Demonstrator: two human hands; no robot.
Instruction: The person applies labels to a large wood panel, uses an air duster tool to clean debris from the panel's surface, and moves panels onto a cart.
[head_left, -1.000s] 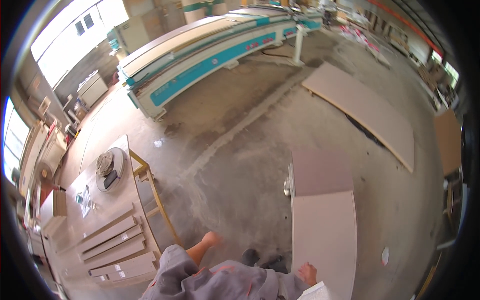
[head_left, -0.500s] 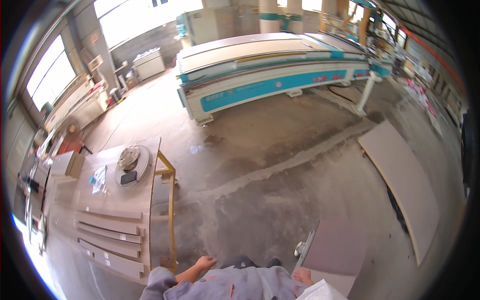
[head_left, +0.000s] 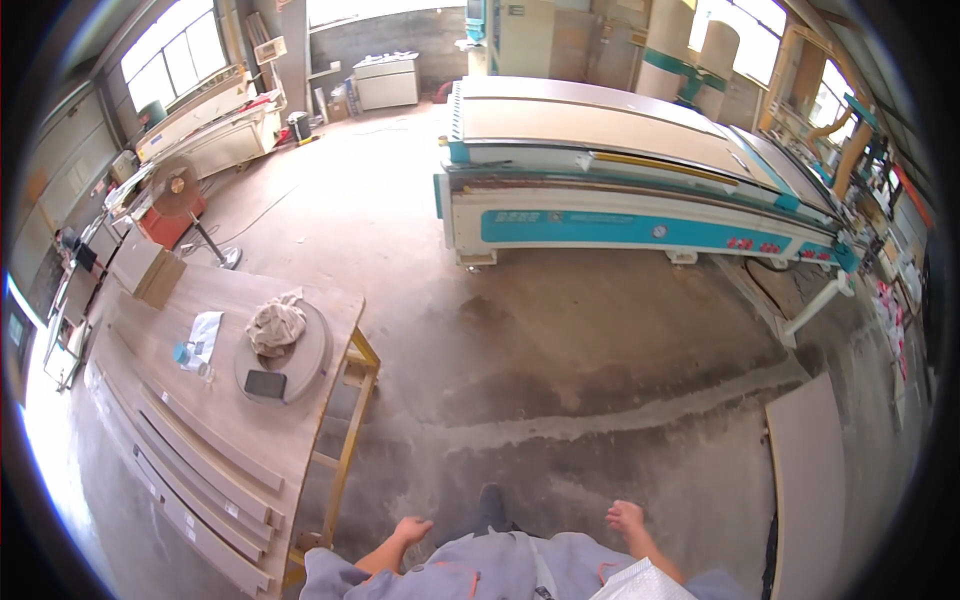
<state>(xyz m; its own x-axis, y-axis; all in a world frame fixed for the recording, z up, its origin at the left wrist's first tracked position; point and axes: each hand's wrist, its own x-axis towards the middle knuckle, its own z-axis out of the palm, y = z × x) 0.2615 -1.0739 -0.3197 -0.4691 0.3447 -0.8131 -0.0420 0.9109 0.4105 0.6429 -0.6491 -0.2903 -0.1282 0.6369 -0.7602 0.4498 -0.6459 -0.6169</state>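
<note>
L. hand point(head_left: 412, 530) and R. hand point(head_left: 626, 516): both empty, well apart; finger closure can't be told, being too small in view. R. hand, over a panel a sec. ago, is now clear of it, so handling is prob. paused. Strips point(head_left: 240, 458) lie nr. the tabletop's point(head_left: 265, 435) near R. corner, L. hand nearest.

Table point(head_left: 228, 288) at left, phone point(head_left: 265, 384) and cloth point(head_left: 276, 325) on its disc point(head_left: 312, 360), machine point(head_left: 650, 190) beyond at right
</note>
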